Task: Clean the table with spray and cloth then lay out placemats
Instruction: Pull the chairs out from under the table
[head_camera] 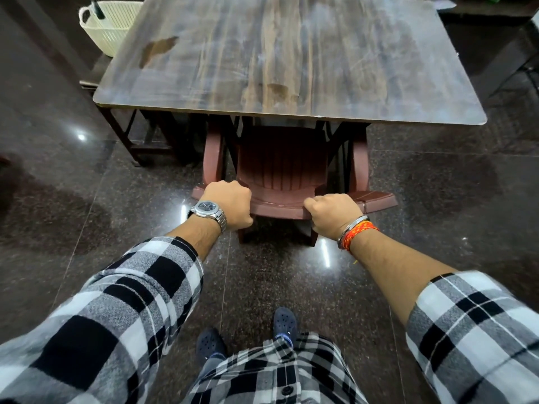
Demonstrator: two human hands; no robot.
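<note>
Your left hand (230,204) and right hand (332,212) are both closed around the top edge of the brown plastic chair (281,167) pushed under the tabletop (291,59).

One wooden worktop (291,59) stands at the far side, carrying two brownish patches: one far left (159,49), one near the middle (278,89). One maroon plastic chair (281,167) sits tucked beneath it. One cream basket (109,24) rests far left. Two hands: left (229,204) and right (332,214). One wristwatch (207,209), one steel bangle (351,228), one orange thread band (360,232), two dark clogs: left (210,344), right (285,320)
</note>
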